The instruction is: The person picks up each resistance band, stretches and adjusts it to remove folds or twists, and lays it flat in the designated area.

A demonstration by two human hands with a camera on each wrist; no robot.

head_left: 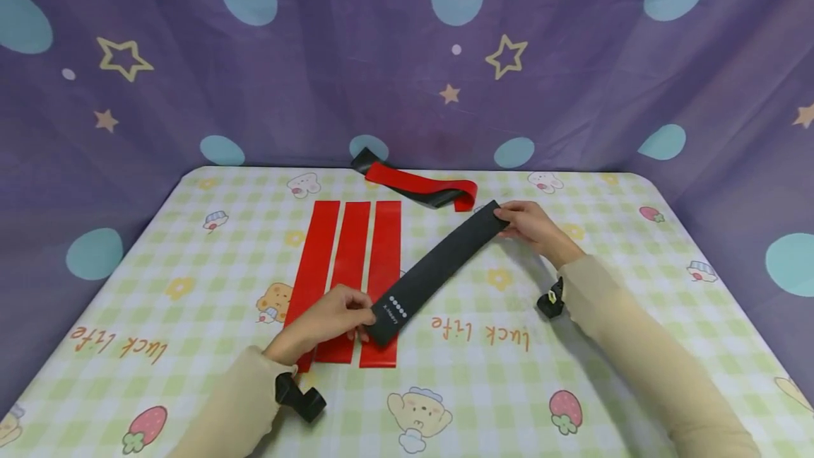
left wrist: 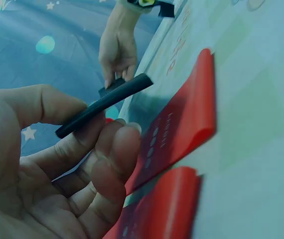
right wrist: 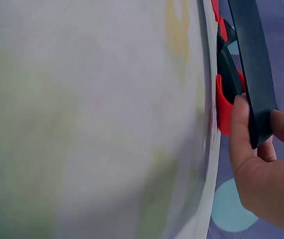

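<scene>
A black resistance band (head_left: 439, 267), printed with white dots and "X-Heavy", stretches flat and diagonal between both hands, raised over the table. My left hand (head_left: 333, 315) pinches its near end between thumb and fingers, above the lower ends of the red bands. At the far end my right hand (head_left: 534, 227) pinches the other tip; the right wrist view shows thumb and fingers on either side of the black band (right wrist: 255, 64). Three red resistance bands lie flat side by side: a left one (head_left: 318, 253), a middle one (head_left: 352, 253) and a right one (head_left: 385, 253), which the black band partly covers.
Near the back edge lie a twisted red band (head_left: 413, 179) and a black band (head_left: 439, 199), tangled together. A checkered cloth with cartoon prints covers the table (head_left: 572, 387). Behind it hangs a purple curtain (head_left: 381, 55) with stars and dots.
</scene>
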